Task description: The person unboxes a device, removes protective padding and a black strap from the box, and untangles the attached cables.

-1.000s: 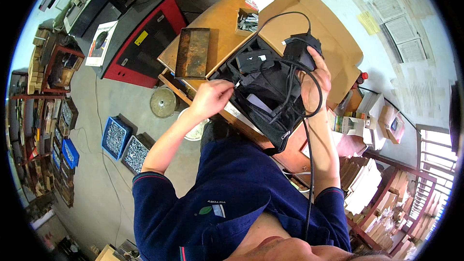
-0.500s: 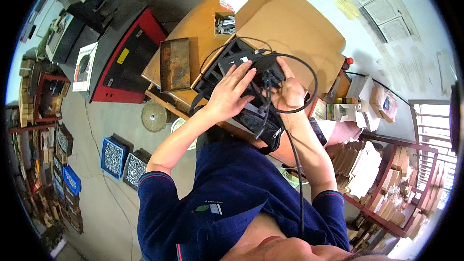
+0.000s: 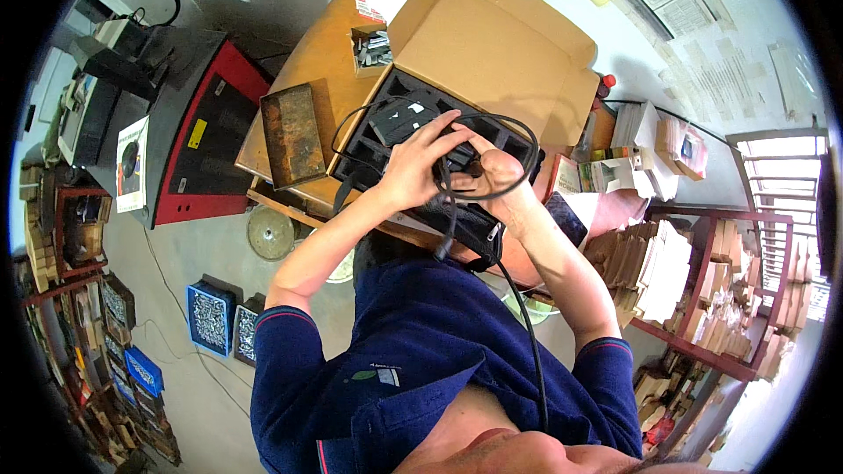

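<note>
My left hand [image 3: 413, 167] and my right hand [image 3: 499, 177] meet over an open cardboard box, fingers curled around a bundled black cable [image 3: 449, 219]. A black part between them is mostly hidden by the fingers. The cable makes a large loop around my right hand, and a plug end hangs below. Beside my left fingertips, a flat black box-shaped device [image 3: 395, 125] with white labels rests on the black foam insert [image 3: 402, 85]. A black zippered pouch [image 3: 479, 230] lies just under my hands.
The raised cardboard lid [image 3: 500, 44] stands behind the foam. Left of it are a rusty metal tray [image 3: 292, 136] and a small box of metal pieces [image 3: 372, 51] on the wooden table. A red-and-black cabinet [image 3: 211, 136] stands farther left. Stacked cardboard [image 3: 645, 268] fills a rack at right.
My hands have come together; the right hand has moved left toward the left hand with the cable. The labelled device now shows more clearly. The view has shifted slightly.
</note>
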Demonstrator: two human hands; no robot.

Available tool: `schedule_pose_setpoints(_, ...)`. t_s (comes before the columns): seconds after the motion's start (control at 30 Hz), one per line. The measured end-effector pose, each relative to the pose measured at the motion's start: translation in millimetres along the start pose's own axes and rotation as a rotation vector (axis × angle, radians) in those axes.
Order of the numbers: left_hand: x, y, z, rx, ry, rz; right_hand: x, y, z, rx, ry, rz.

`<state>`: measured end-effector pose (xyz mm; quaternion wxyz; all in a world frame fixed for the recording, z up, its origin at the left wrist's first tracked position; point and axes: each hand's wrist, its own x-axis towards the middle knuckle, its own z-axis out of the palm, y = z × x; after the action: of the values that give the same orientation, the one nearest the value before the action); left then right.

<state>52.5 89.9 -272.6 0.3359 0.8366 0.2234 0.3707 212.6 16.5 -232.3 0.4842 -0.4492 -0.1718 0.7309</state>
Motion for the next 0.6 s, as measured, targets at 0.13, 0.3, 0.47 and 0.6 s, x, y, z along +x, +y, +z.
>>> schedule_pose_setpoints(0.13,-5,-20,11,-0.281,0.183,-0.124,-5,-14,4,-0.223,0.067,0.112)
schedule_pose_setpoints(0.3,-16,-36,14,-1.001,0.353,-0.536,-17,-19,6,-0.602,0.104,-0.070)
schedule_pose_setpoints(0.47,-22,-37,-2,-1.256,0.364,-0.677,-48,-2,-43,-1.189,0.185,-0.513)
schedule_pose_setpoints(0.6,-35,-48,14,-1.329,0.299,-0.738,-33,43,-113,-1.531,0.182,-0.504)
